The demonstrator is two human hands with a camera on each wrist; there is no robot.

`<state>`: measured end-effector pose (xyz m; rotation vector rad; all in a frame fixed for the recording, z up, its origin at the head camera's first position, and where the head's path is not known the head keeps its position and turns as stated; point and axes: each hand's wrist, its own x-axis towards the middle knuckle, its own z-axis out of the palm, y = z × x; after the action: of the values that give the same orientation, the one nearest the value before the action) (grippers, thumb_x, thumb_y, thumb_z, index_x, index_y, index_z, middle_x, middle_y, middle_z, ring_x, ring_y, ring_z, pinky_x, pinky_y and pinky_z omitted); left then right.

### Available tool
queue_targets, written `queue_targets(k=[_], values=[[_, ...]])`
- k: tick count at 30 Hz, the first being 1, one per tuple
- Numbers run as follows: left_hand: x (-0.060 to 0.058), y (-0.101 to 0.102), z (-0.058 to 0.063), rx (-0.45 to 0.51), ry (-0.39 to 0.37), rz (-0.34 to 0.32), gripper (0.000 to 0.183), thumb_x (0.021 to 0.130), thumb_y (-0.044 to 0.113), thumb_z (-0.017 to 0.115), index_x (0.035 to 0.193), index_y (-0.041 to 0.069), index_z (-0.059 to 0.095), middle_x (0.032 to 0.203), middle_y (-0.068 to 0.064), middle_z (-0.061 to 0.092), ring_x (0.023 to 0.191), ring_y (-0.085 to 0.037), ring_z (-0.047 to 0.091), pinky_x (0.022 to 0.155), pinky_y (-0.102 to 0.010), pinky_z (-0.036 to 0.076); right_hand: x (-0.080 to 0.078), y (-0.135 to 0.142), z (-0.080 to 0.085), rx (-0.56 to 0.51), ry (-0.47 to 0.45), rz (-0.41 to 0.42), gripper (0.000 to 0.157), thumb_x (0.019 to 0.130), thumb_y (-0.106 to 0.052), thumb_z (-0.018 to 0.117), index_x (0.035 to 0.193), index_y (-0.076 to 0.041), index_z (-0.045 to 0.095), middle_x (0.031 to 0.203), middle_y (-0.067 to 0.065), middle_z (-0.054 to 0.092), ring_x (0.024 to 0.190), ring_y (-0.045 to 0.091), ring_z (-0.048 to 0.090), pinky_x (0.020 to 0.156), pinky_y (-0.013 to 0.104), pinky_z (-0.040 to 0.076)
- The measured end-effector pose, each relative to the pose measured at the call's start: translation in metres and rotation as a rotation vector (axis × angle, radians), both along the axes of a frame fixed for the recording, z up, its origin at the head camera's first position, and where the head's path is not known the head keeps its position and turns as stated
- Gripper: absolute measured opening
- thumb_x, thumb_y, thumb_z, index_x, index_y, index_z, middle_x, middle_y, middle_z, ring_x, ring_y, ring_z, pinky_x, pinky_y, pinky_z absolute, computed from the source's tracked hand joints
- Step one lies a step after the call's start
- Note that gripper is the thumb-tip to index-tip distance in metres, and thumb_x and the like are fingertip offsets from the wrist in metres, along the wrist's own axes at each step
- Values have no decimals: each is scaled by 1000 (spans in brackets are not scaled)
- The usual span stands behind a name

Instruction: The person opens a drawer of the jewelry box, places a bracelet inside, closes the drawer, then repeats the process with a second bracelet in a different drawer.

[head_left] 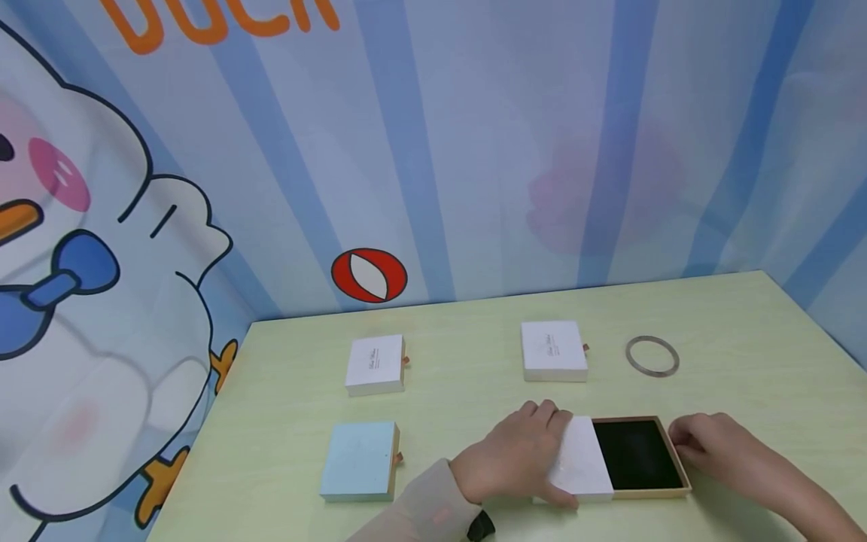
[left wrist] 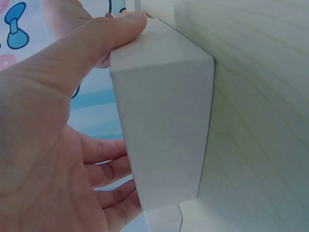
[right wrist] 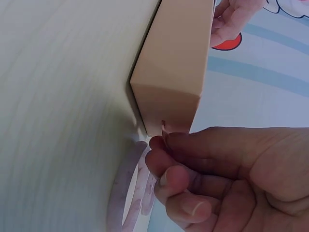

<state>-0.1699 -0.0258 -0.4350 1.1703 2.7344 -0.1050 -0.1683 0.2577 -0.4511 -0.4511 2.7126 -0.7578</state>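
Note:
A white drawer-style gift box lies at the front right of the table, its inner tray (head_left: 652, 494) slid partway out of the white sleeve (head_left: 584, 459). Black lining (head_left: 638, 453) covers the floor of the tray. My left hand (head_left: 513, 455) grips the sleeve, thumb on the near side and fingers at the far side. With thumb and forefinger, my right hand (head_left: 731, 455) pinches the small ribbon pull (right wrist: 165, 134) on the tray's end wall. In the right wrist view the tray's tan side (right wrist: 171, 43) shows, and the other right fingers curl loosely below.
Two white boxes (head_left: 375, 364) (head_left: 552, 350) with ribbon tabs stand further back. A light blue box (head_left: 359, 459) sits left of my left hand. Behind my right hand lies a greyish ring-shaped bangle (head_left: 652, 372). A printed blue backdrop (head_left: 467, 150) rises behind the table's far edge.

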Motion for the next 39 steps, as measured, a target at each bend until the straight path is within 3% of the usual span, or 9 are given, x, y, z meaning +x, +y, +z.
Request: queue_targets(k=[5,10,16,24,33,39], values=[[-1,1,1,-8,-9,2,105,72,77,69,147,10,41,131,2,50,108,-10,47,95,-20,41,-1,3,2,-17,-50,-29,6,90,6,66,92,1,70,82,2,63,74,18,52,64,29,50],[-1,1,2,-9,-16,9,105,72,77,69,147,10,41,132,2,49,108,-10,47,95,-20,41,-1,9,3,-23,-22,-36,6,87,4,71,92,0,68,89,5,66,78,20,54,66,30,52],[-1,1,1,-8,-9,4,105,72,77,69,147,10,41,132,2,50,107,-10,46,94,-20,41,-3,13,5,9,34,-40,6,87,3,71,90,0,67,82,1,62,73,17,52,61,28,49],[-1,1,-1,-6,-8,6,105,71,77,69,147,10,41,132,1,50,109,-10,47,95,-20,41,-5,18,8,53,16,-47,10,87,-6,74,93,-4,67,77,-1,56,70,17,51,58,30,46],[0,1,-1,-10,4,4,105,71,78,69,147,9,41,132,1,50,110,-10,47,96,-20,40,-2,29,4,74,249,-1,34,75,-20,87,98,-3,69,92,1,58,83,22,55,68,36,50],[0,0,-1,-8,1,0,106,72,78,68,147,10,41,133,1,50,112,-10,47,98,-20,40,-1,33,2,101,263,-14,52,69,-28,91,105,1,68,98,8,59,89,31,55,74,49,48]])
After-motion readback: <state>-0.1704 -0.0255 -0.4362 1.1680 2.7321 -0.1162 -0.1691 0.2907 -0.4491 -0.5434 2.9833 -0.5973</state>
